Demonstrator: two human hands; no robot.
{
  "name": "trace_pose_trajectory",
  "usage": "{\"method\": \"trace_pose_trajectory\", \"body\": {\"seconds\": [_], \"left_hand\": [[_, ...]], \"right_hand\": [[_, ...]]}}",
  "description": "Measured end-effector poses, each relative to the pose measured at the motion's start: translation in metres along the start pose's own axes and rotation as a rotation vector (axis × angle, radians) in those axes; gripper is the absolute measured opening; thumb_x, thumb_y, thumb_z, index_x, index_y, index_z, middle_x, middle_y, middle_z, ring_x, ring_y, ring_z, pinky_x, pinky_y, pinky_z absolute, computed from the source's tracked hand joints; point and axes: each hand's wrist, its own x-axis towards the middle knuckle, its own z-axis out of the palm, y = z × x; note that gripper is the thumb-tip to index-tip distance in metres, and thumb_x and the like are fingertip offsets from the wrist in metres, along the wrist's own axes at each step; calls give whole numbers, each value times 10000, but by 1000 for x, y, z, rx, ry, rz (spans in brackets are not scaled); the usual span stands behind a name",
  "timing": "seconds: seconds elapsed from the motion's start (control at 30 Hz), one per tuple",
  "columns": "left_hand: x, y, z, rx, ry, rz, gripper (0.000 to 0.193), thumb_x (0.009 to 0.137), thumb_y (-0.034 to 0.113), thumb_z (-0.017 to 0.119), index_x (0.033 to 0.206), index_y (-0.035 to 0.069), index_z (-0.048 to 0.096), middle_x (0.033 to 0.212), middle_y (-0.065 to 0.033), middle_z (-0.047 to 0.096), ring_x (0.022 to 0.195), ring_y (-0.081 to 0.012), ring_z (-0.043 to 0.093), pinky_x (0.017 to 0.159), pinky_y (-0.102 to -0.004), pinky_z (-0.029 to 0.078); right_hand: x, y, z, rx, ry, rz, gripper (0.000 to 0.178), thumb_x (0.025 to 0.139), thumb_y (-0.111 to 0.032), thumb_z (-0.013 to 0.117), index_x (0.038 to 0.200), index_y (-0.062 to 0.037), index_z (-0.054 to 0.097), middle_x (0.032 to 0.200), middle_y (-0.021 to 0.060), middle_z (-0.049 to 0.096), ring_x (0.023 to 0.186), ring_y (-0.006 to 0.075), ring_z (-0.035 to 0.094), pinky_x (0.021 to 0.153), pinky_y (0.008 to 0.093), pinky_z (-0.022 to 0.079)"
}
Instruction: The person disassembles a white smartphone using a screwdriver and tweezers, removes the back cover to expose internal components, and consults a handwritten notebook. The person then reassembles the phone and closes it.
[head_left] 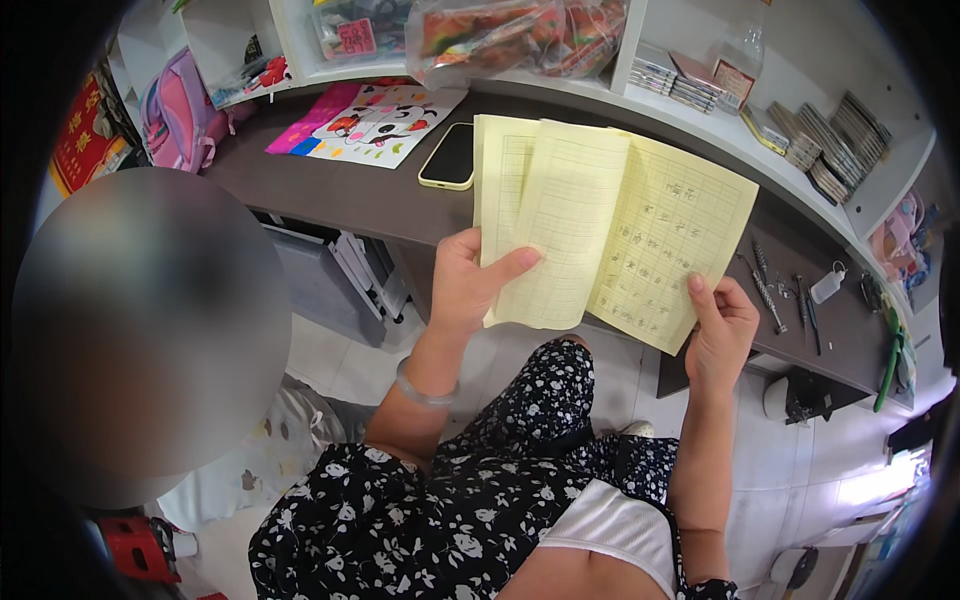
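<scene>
An open exercise book (pixel 665 240) with yellowish lined pages is held up between both hands, above the front edge of a dark desk. My left hand (pixel 475 280) grips its left side, thumb lying over the pages and fingers hidden behind. On the right, my right hand (pixel 722 325) pinches the lower right edge, thumb on top. The right page carries handwriting in a grid, while the left pages show ruled lines. Just left of the book lies a phone (pixel 449 160) with a dark screen and pale yellow case.
Another person (pixel 240 460) is close at my left. The dark desk (pixel 290 205) bears a colourful picture sheet (pixel 370 125), a small white bottle (pixel 828 285) and several slim metal tools (pixel 768 300). Behind it, a white shelf (pixel 690 115) holds plastic-wrapped packages (pixel 515 40) and stacked cases (pixel 825 150).
</scene>
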Motion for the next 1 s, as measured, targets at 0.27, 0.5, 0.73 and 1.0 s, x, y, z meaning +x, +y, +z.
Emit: {"method": "trace_pose_trajectory", "body": {"seconds": [0.27,0.5,0.73,1.0], "left_hand": [[-1,-9,24,-358,45,-144,329,933,245,521,987,-65,617,898,-106,666,742,-121,629,650,-245,509],[-10,-13,19,-179,-108,-177,315,956,204,464,1002,-71,611,947,-110,651,805,-122,617,715,-243,496],[-10,-3,24,-212,-228,-176,277,912,92,504,1133,-64,565,1121,-134,594,992,-151,572,859,-270,462],[-1,0,6,-70,-86,-39,366,852,-19,529,1217,-40,515,1167,-136,574,1045,-154,551,911,-268,432]], "right_hand": [[-12,42,34,-25,46,-318,400,893,-41,544,1251,62,399,1037,134,595,942,119,554,831,236,421],[-19,44,25,353,-122,-27,474,970,-323,394,1243,62,438,1177,131,541,1054,162,527,892,283,419],[-15,39,22,294,-39,66,341,972,-201,421,1182,55,502,1087,87,595,938,97,564,803,233,454],[-10,39,13,274,-23,36,295,973,-161,412,1147,50,523,1027,74,618,850,83,594,725,206,487]]}}
